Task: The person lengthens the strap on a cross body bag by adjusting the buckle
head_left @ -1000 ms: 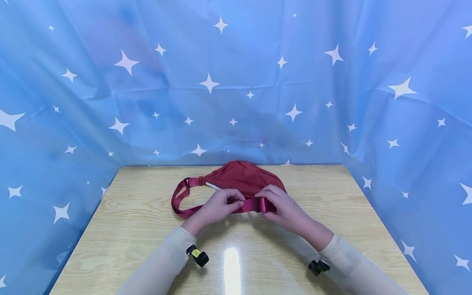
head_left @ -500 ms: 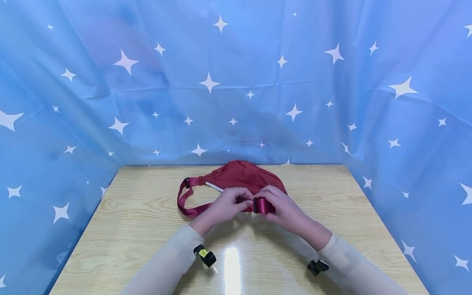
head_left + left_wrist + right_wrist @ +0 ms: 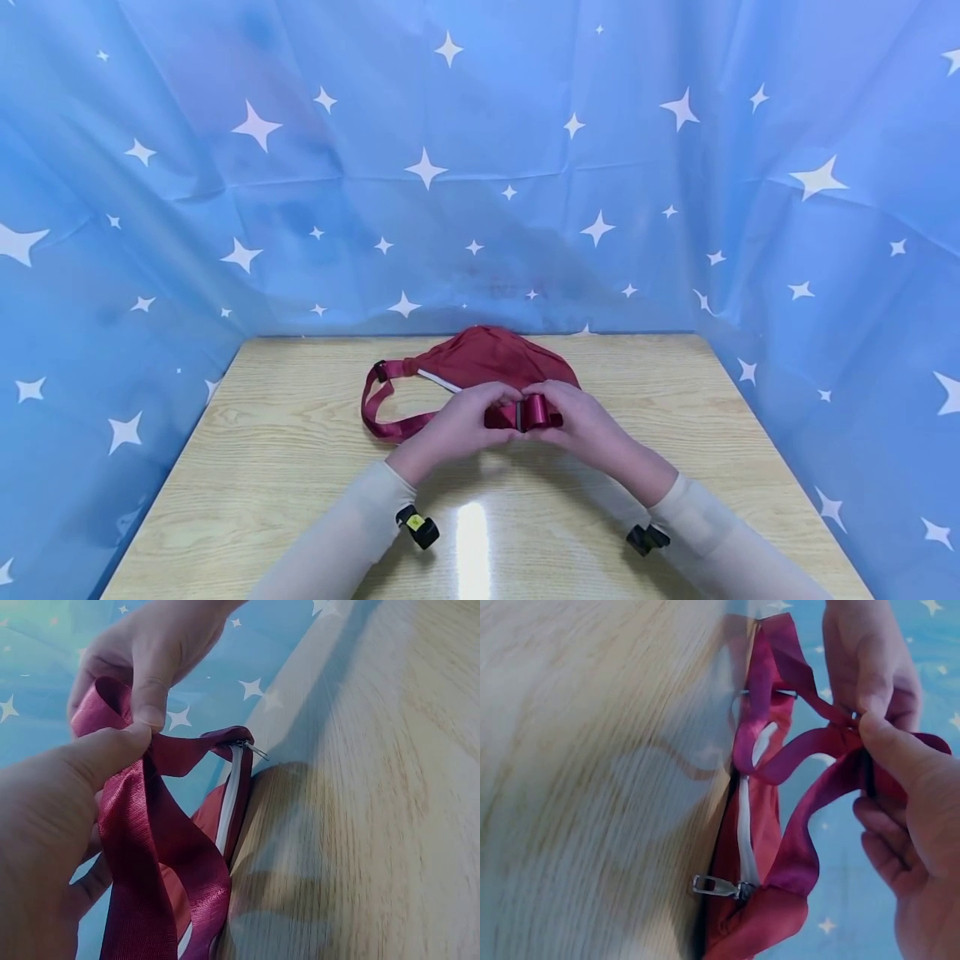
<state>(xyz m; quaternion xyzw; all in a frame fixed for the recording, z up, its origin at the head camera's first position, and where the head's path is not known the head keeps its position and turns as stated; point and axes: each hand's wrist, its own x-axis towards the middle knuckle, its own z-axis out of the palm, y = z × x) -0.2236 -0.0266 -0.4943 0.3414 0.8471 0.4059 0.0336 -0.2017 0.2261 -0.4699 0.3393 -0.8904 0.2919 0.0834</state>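
Observation:
A dark red waist bag [image 3: 495, 358] lies at the back of the table, its strap [image 3: 375, 425] looping out to the left and back under both hands. My left hand [image 3: 461, 421] pinches the strap just left of a black slider buckle [image 3: 519, 415]. My right hand [image 3: 588, 425] holds a folded loop of strap [image 3: 536, 412] on the buckle's right side. The two thumbs meet tip to tip at the buckle, which they partly cover. In the right wrist view, a metal zipper pull [image 3: 716, 886] hangs at the end of the bag's white zipper [image 3: 744, 832].
Wood-grain table [image 3: 285, 467] spreads in front of and beside the bag. Blue star-patterned curtains [image 3: 510, 125] enclose the back and both sides. Another black strap adjuster [image 3: 381, 372] sits near the bag's left end. Black wrist cameras [image 3: 417, 527] hang below the sleeves.
My left hand has slid right along the strap to the buckle, meeting my right hand. The strap's left loop has shifted slightly right. My right hand has barely moved.

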